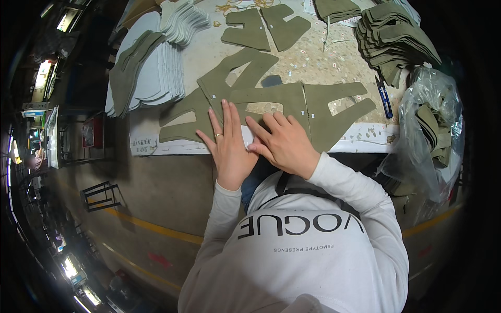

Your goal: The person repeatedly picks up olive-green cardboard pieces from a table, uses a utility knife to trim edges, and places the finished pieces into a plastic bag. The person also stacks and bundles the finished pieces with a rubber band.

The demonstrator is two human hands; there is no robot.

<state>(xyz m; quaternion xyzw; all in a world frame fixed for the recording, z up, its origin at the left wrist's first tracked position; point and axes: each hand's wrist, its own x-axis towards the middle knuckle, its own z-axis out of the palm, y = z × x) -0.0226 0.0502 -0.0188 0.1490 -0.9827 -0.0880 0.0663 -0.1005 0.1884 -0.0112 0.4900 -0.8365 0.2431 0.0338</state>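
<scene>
Olive-green cut pieces with slots lie flat across the table near its front edge. My left hand (229,146) rests on them with fingers stretched out and spread, a ring on one finger, over the left cut piece (180,117). Close beside it, my right hand (289,143) lies on the right cut piece (324,122), its index finger and thumb apart and pointing at the left hand, its other fingers bent. No held thing shows in either hand. Small pale stickers sit on the pieces along their joins. A dark grey scrap (271,81) lies just beyond the hands.
More olive pieces (287,26) lie farther back. At the left stands a stack of white pieces (162,73) with olive ones on top. On the right are an olive stack (391,39), blue-handled thread snips (384,96) and a clear plastic bag (428,94) holding olive pieces. Small stickers dot the table.
</scene>
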